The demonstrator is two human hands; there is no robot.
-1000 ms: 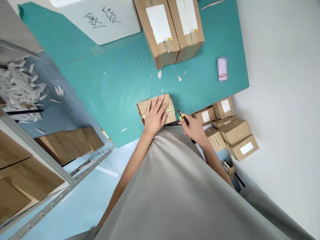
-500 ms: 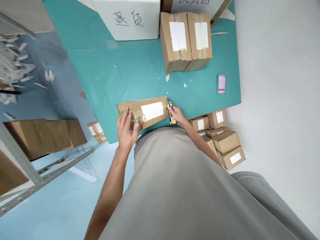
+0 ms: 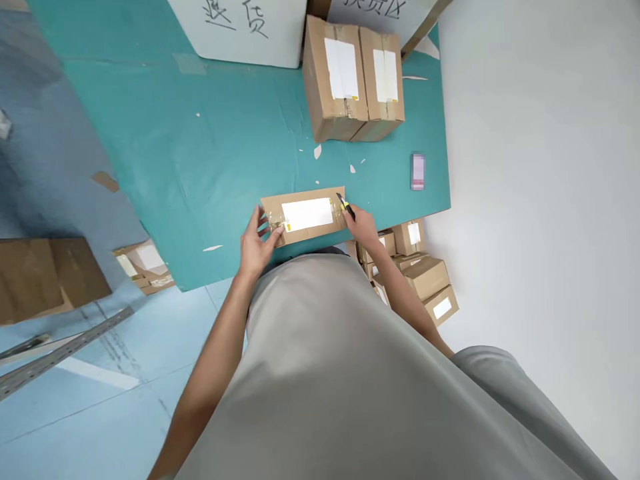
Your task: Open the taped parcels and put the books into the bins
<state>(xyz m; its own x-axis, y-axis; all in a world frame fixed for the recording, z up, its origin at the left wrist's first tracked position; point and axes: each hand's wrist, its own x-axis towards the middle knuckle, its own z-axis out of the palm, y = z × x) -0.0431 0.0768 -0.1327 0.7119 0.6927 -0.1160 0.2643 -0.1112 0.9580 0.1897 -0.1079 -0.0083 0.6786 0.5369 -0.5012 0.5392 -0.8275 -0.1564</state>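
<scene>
A brown cardboard box (image 3: 305,237) with a white label and clear tape lies at the near edge of the green table (image 3: 225,167). My left hand (image 3: 257,245) grips the box's left end, thumb on top and fingers along the far side. In my right hand (image 3: 361,225) is a utility knife (image 3: 346,205) with yellow and black parts, held at the box's right end. Its tip is over or beside the taped right edge; contact cannot be made out.
Two taped boxes (image 3: 355,113) stand at the back, beside a white bin (image 3: 250,40) with handwriting. A phone (image 3: 418,171) lies near the right edge. White paper scraps (image 3: 318,152) dot the table. More boxes (image 3: 425,277) are stacked below on the right, near the wall.
The box now lies with its labelled face turned more toward me. My left hand has shifted to its left end. The knife has tilted and come over the box's right end. The view has shifted.
</scene>
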